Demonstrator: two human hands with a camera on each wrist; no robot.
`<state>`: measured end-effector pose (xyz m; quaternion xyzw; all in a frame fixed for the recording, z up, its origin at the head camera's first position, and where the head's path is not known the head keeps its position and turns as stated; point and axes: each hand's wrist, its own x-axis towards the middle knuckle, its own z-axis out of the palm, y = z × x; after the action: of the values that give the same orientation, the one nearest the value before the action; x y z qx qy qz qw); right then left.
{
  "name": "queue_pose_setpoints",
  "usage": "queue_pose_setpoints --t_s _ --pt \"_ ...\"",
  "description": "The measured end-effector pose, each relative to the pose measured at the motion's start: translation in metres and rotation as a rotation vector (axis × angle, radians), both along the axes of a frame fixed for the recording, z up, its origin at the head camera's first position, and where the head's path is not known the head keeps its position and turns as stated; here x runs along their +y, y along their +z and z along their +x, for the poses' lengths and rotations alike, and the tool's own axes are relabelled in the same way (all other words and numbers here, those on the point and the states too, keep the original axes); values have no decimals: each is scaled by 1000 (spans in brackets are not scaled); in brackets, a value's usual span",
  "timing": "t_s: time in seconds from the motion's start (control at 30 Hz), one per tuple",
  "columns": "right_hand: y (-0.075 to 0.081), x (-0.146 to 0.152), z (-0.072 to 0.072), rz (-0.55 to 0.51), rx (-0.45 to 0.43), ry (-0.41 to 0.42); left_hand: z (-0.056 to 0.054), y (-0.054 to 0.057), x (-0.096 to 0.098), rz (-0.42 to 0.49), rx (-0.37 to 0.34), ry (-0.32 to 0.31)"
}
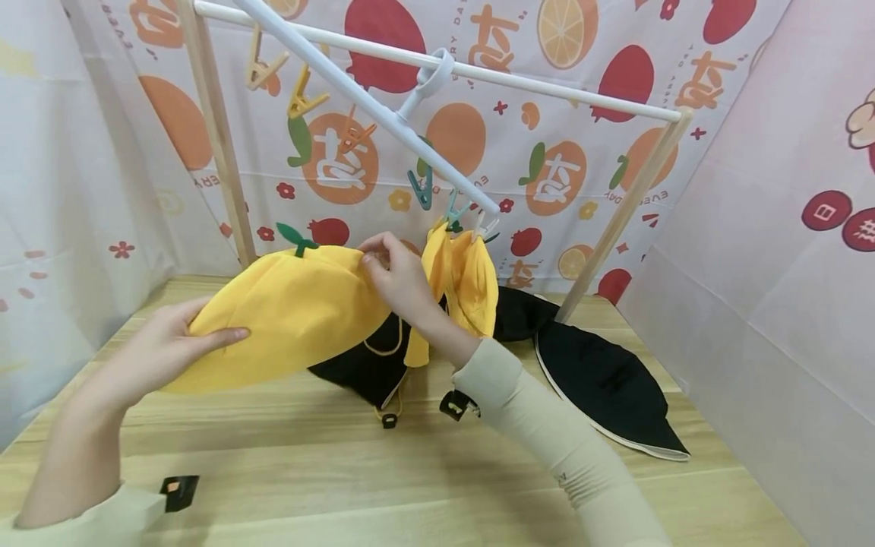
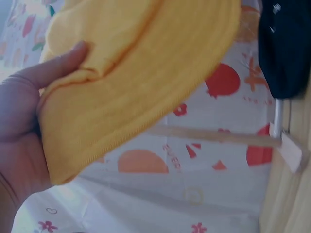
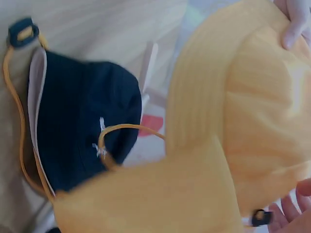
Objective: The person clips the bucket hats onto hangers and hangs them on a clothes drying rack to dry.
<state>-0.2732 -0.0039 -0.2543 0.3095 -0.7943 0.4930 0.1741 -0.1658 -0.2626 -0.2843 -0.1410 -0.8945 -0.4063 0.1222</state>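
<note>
A yellow bucket hat [image 1: 294, 304] with a green leaf on its crown is held up above the table. My left hand [image 1: 167, 346] grips its brim at the left, thumb lying on the outer face. At the hat's other end, my right hand [image 1: 403, 277] pinches the fabric with thumb and fingers; in the right wrist view only some of its fingers [image 3: 289, 213] show. Just beyond the right hand, a second yellow hat [image 1: 472, 281] hangs from clothespin clips [image 1: 456, 205] at the low end of a white clip hanger [image 1: 383, 114].
The hanger slants from a white rail [image 1: 547, 83] on a wooden-legged rack. More clips, beige [image 1: 262, 68], yellow [image 1: 304, 95] and teal [image 1: 421, 186], dangle along it. Black hats [image 1: 608, 387] lie at the table's [image 1: 307, 471] right and behind the yellow hats. A fruit-print curtain [image 1: 478, 121] backs everything.
</note>
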Motion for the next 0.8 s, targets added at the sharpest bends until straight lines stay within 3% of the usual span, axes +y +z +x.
queue_pose_setpoints --t_s 0.2,0.3,0.4,0.5,0.63,0.8 --pt "20 21 -16 -394 6 -111 -18 7 29 33 21 30" --pt "30 31 -25 -553 -70 -138 -28 9 47 45 49 74" --pt "39 37 -34 -572 -200 -130 -39 8 66 55 87 124" --pt "47 39 -42 -501 -322 -119 -48 6 85 68 122 162" --pt "56 37 -50 -451 -448 -74 -58 3 104 74 160 170" --pt "64 32 -60 -554 -534 57 -65 3 110 87 132 186"
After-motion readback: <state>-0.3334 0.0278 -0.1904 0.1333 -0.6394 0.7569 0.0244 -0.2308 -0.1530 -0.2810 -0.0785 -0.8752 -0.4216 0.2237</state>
